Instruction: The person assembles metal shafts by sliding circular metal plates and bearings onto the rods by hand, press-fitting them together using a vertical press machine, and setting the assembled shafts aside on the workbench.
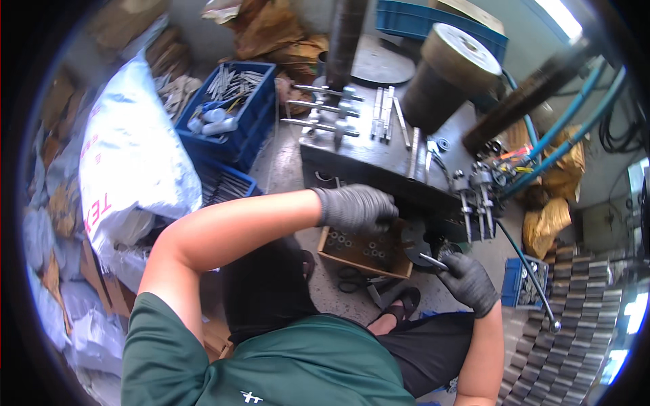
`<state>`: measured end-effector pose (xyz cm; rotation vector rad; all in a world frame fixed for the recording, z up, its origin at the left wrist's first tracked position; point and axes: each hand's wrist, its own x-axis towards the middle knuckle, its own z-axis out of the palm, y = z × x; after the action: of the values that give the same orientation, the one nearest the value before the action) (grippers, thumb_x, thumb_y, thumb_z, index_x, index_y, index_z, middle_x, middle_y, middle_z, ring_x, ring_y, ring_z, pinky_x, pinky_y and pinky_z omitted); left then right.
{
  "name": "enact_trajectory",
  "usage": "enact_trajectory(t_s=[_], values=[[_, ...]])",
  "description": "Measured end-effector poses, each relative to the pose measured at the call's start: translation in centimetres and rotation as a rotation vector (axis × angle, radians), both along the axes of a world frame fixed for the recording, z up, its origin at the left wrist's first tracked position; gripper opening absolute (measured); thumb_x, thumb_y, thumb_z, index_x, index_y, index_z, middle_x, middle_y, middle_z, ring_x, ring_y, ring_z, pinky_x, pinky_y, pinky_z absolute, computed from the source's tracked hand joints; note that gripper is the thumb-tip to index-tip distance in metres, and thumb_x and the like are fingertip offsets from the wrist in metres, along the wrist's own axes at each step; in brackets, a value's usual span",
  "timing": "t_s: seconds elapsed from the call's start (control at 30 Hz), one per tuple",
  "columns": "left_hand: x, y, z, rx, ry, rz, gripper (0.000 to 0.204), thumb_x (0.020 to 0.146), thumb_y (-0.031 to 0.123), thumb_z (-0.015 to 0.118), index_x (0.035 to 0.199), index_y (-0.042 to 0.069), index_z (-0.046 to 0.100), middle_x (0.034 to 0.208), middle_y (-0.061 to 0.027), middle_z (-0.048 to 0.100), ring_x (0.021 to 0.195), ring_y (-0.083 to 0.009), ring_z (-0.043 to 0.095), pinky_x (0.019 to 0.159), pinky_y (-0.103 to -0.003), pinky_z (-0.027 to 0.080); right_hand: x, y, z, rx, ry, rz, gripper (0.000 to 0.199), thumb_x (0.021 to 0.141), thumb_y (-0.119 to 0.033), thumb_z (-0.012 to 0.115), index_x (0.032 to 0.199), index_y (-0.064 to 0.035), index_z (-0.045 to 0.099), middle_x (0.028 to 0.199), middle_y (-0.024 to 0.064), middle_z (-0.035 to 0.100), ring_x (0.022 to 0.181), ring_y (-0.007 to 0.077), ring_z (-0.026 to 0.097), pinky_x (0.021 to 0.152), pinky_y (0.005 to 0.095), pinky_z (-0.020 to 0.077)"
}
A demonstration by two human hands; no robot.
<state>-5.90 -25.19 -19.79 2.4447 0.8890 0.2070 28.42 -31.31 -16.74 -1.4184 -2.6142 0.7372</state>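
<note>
In a dark grey knitted glove, my left hand (359, 208) hangs over the front edge of the machine table (406, 162), back upward. Its fingers bend downward and blur, so what they hold, if anything, does not show. My right hand (469, 284), gloved alike, is closed around a thin metal rod (433, 261) whose tip points left. Just beyond that tip is a dark round plate (416, 245). Below my left hand a shallow wooden box (365, 265) holds several small metal rings.
Metal rods (382, 115) and a heavy cylinder (447, 81) rest on the machine table, with clamp bolts (325, 108) at its left. A blue crate (230, 145) of metal parts stands left, near a white sack (135, 149). Stacked metal pieces (575, 318) lie right, past a ball-ended lever (554, 326).
</note>
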Motion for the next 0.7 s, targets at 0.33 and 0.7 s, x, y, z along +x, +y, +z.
enact_trajectory(t_s=[0.33, 0.7], values=[[11.7, 0.2, -16.5, -0.360, 0.176, -0.066, 0.053, 0.105, 0.036, 0.050, 0.154, 0.015, 0.050, 0.155, -0.0121, 0.053, 0.140, -0.0293, 0.051, 0.119, -0.039, 0.038, 2.1, 1.3, 0.5, -0.069, 0.049, -0.065, 0.022, 0.086, -0.020, 0.073, 0.101, -0.0041, 0.069, 0.089, 0.0208, 0.067, 0.088, 0.0426, 0.067, 0.078, 0.0498, 0.0544], [14.6, -0.5, -32.1, -0.174, 0.318, 0.111, 0.061, 0.104, 0.046, 0.049, 0.156, 0.015, 0.048, 0.158, -0.0122, 0.048, 0.144, -0.0258, 0.047, 0.118, -0.037, 0.037, 6.2, 0.0, -0.3, -0.173, 0.020, -0.194, 0.022, 0.085, -0.018, 0.070, 0.102, -0.0055, 0.068, 0.090, 0.0203, 0.069, 0.088, 0.0408, 0.068, 0.079, 0.0495, 0.0556]])
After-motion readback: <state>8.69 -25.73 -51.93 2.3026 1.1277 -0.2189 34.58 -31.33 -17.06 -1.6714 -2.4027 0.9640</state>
